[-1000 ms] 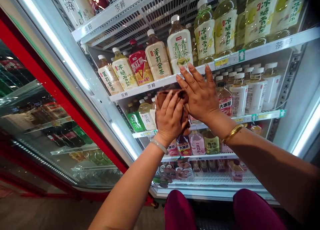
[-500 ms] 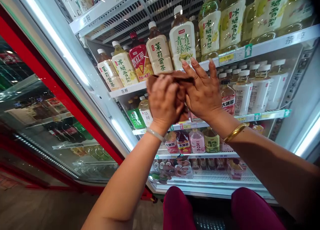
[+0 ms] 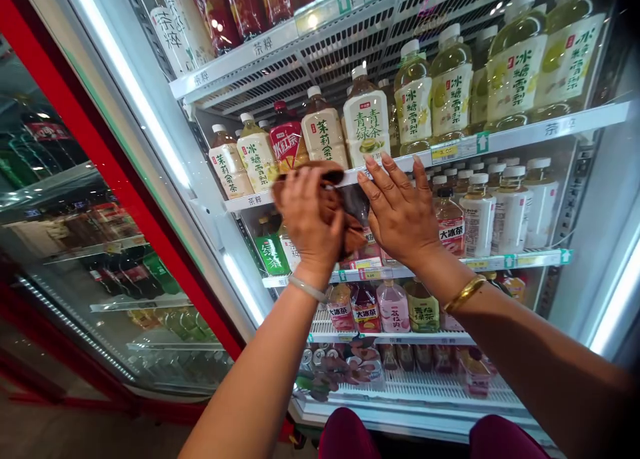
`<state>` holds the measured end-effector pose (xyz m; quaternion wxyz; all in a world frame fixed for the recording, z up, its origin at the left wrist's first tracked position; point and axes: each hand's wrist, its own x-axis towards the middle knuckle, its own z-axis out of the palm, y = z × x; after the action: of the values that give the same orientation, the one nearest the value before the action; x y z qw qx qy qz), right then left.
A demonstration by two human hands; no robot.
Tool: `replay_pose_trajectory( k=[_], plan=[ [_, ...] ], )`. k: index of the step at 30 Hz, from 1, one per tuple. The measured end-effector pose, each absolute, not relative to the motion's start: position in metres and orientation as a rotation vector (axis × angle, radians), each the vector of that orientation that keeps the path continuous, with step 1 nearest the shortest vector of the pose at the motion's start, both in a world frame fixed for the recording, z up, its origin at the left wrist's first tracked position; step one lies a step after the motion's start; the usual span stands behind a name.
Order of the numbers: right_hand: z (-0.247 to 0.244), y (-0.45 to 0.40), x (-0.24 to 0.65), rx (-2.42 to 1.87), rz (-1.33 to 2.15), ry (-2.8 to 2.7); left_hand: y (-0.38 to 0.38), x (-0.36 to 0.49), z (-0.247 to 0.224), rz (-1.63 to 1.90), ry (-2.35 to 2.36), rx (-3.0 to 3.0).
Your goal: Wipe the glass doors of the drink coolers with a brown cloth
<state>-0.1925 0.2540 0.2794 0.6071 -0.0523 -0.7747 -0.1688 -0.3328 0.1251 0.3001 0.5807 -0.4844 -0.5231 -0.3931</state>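
My left hand (image 3: 311, 222) is closed around a crumpled brown cloth (image 3: 350, 236), which it presses near the front rail of a fridge shelf (image 3: 505, 139). The hand is slightly blurred. To its right, my right hand (image 3: 400, 212) has its fingers spread against the same rail, holding nothing. Right above the fingertips stands a green tea bottle (image 3: 367, 122). A jasmine tea bottle (image 3: 324, 136) with a cream label is just behind the cloth. Below my right hand, bottles on the lower shelf are partly hidden.
Several pear drink bottles (image 3: 517, 72) fill the right of the shelf. White-capped bottles (image 3: 477, 219) stand one level below. A red door frame (image 3: 150, 246) runs down the left, beside another glass-fronted cooler (image 3: 95, 232). My knees (image 3: 350, 436) are at the bottom.
My left hand has slid left along the rail with the cloth, away from my right hand. The right hand stays at the rail, now apart from the cloth. The view has tilted up slightly.
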Motion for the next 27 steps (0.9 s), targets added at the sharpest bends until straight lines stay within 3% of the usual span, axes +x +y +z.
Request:
replay_pose_trajectory(
  k=[3,6,12,19,24,27],
  plan=[
    [0.279,0.254,-0.193,-0.118,-0.421,-1.747,0.13,-0.319,0.284,-0.631,-1.128,-1.431],
    [0.28,0.254,-0.193,-0.122,-0.419,-1.753,0.117,-0.334,0.298,-0.509,-1.05,-1.5],
    [0.279,0.255,-0.195,-0.129,-0.431,-1.759,0.112,-0.354,0.331,-0.885,-1.202,-1.044],
    [0.279,0.253,-0.193,-0.106,-0.431,-1.753,0.13,-0.323,0.32,-0.483,-1.079,-1.489],
    [0.283,0.252,-0.193,-0.118,-0.467,-1.737,0.122,-0.342,0.365,-0.792,-1.178,-1.138],
    [0.283,0.251,-0.193,-0.113,-0.48,-1.732,0.126,-0.333,0.357,-0.789,-1.173,-1.171]
  ],
)
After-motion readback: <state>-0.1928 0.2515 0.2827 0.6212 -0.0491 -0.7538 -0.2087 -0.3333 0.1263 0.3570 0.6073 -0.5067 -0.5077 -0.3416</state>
